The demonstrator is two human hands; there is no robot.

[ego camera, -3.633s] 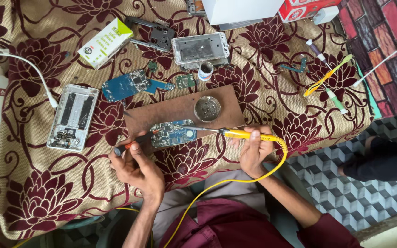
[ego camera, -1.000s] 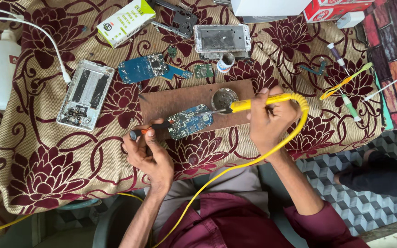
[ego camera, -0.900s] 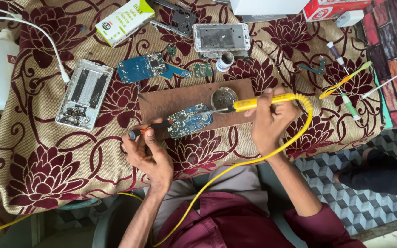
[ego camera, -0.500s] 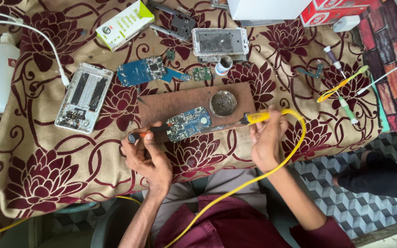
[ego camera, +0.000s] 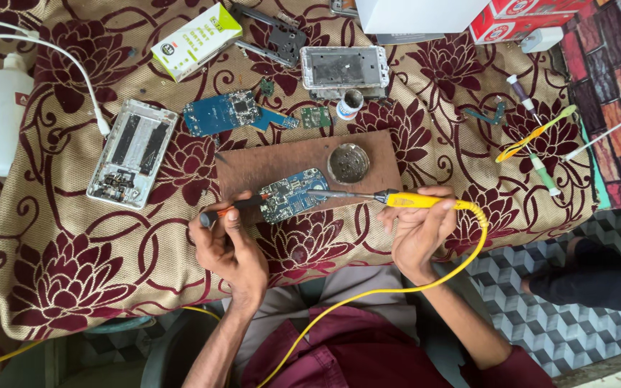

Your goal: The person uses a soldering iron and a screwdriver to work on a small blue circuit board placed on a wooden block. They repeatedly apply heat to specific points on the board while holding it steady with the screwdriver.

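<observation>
My right hand [ego camera: 420, 230] grips a yellow-handled soldering iron [ego camera: 397, 199]; its metal tip rests on a blue circuit board [ego camera: 292, 195] lying on a brown wooden board [ego camera: 267, 159]. My left hand [ego camera: 230, 243] holds a dark tool with an orange band [ego camera: 230, 208] whose end touches the circuit board's left edge. A round metal tin [ego camera: 348, 163] sits on the wooden board just above the iron. The iron's yellow cord [ego camera: 368, 293] loops down over my lap.
On the floral cloth lie an opened phone body [ego camera: 131, 153], a second blue circuit board [ego camera: 218, 113], a phone frame [ego camera: 344, 68], a small white pot [ego camera: 351, 103], a green-and-white box [ego camera: 197, 31], a white bottle [ego camera: 6, 113], a white cable [ego camera: 59, 54], and tools [ego camera: 537, 140] at right.
The soldering iron's tip dipped at the round tin, then came back down and left onto the blue circuit board. My left hand stayed holding its tool against the board.
</observation>
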